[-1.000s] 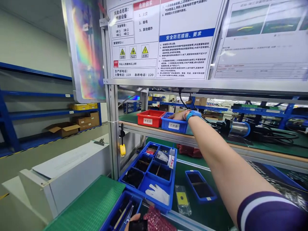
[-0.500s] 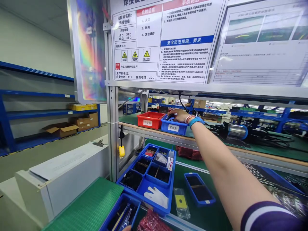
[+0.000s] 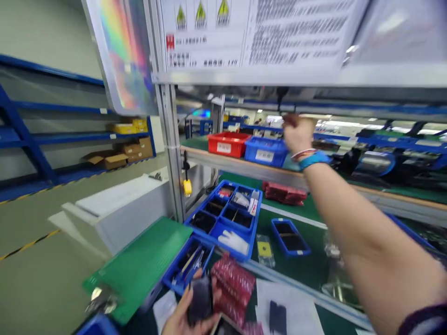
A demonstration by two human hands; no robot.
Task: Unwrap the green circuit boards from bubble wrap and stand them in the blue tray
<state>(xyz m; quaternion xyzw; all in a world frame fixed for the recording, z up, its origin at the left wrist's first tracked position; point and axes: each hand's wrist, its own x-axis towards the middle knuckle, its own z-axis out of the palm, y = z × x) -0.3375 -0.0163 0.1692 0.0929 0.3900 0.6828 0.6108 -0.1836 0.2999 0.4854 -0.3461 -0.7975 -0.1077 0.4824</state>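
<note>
My right hand is blurred and raised just above the right end of a blue plastic bin on the upper shelf, and I cannot tell whether it holds anything. A red plastic bin stands to the bin's left. Low in the view, my left hand grips a dark flat object. Beside it lies a stack of red packets. Behind them is a blue compartment tray holding a white glove.
A blue tray of tools sits next to a green mat. A small blue tray, a white paper sheet and red bundles lie on the green bench. A metal shelf edge runs overhead.
My right hand has lifted out of the blue bin, up and to the right. The view has tipped downward, bringing my left hand and the dark object into sight.
</note>
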